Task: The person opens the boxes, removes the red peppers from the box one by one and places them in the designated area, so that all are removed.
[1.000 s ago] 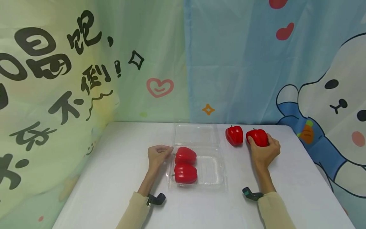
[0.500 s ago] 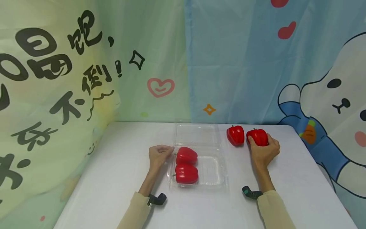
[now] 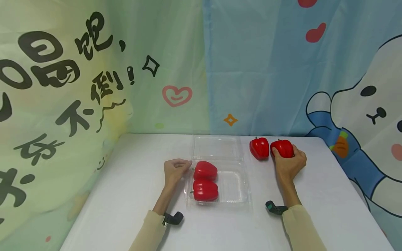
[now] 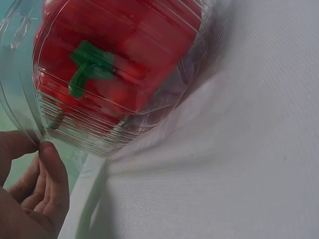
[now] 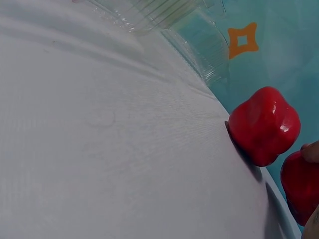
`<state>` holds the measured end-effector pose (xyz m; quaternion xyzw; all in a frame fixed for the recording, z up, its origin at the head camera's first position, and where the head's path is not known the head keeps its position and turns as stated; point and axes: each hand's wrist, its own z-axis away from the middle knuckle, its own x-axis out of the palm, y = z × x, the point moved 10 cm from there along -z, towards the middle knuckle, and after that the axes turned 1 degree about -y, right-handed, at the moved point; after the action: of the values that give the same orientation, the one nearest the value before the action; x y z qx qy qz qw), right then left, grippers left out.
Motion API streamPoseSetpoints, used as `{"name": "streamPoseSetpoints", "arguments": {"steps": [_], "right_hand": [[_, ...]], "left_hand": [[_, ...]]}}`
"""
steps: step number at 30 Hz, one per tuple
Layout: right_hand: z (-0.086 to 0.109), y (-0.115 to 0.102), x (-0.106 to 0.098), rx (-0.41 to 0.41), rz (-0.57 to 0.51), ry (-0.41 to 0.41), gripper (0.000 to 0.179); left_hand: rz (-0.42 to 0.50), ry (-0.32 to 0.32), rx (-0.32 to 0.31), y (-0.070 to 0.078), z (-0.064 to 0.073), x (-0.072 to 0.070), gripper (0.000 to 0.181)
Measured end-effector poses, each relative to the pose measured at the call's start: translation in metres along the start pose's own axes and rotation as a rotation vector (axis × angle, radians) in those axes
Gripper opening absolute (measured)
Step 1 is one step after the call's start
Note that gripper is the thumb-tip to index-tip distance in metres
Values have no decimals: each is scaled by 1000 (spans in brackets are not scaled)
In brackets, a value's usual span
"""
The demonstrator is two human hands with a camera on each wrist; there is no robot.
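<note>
My left hand (image 3: 174, 170) pinches the left rim of a clear plastic clamshell box (image 3: 233, 184) between thumb and forefinger, which shows closely in the left wrist view at the box's rim (image 4: 30, 130). Two red bell peppers lie in the box's left half, a rear one (image 3: 205, 170) and a front one (image 3: 205, 190); a green stem (image 4: 90, 67) shows through the plastic. Over to the right, my right hand (image 3: 289, 164) grips another red bell pepper (image 3: 283, 148), thumb on its left and fingers on its right. Just left of that stands one more red bell pepper (image 3: 259, 148).
The box's lid (image 3: 216, 147) lies folded back toward the rear of the white table (image 3: 132, 195). Behind the table's far edge hangs a printed curtain (image 3: 251, 69). Wrist cameras, a left one (image 3: 173, 218) and a right one (image 3: 276, 208), jut from the sleeves.
The right hand and its bell pepper have risen very slightly in the head view over the last half second. The left hand stays at the box rim, and the view has shifted a little.
</note>
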<state>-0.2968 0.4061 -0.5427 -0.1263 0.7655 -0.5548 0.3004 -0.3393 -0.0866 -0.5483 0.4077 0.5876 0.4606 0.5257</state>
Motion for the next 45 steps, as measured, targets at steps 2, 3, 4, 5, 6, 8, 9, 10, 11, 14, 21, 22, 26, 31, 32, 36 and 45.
{"name": "streamPoseSetpoints", "arguments": {"steps": [2,3,4,5,6,8,9,10,11,14,21,22,26,31,32,36,45], "right_hand": [[-1,0,1,0,1,1,76],[-1,1,2,1,2,2,76],[-2,1,2,4,2,5,76],[-2,2,3,3,0,7,76],[-2,2,4,4,-2,9,76],[-2,4,5,12,-4,11,76],[-2,4,6,15,-7,12,76],[-2,5,7,18,-10,13,76],[-2,6,8,19,-11,14,76],[-2,7,9,24,-11,17,76],[-2,8,12,23,13,11,77],[-2,8,13,23,14,12,77],[-1,9,15,31,11,9,76],[-2,11,18,45,26,5,76],[-2,11,19,47,31,4,77],[-3,11,20,42,43,7,77],[-3,9,22,4,47,14,77]], "left_hand": [[0,-2,1,0,0,0,19],[0,-2,2,0,-1,0,20],[0,-2,4,0,-1,1,20],[1,-3,5,0,-1,1,20],[3,-3,6,0,-1,1,20],[4,-1,9,0,-2,1,21],[6,1,12,0,-2,0,21],[7,1,14,0,-1,0,21],[10,2,15,0,-1,0,21],[20,3,14,1,-1,-1,20],[15,2,3,0,-1,-1,19],[13,1,6,0,-1,-1,20],[17,0,6,-1,-2,0,19],[31,-3,1,-3,-2,-1,20],[34,-4,-1,-3,-2,-1,20],[45,-7,-11,-5,-3,-1,19],[31,-6,14,-3,-3,0,19]]}}
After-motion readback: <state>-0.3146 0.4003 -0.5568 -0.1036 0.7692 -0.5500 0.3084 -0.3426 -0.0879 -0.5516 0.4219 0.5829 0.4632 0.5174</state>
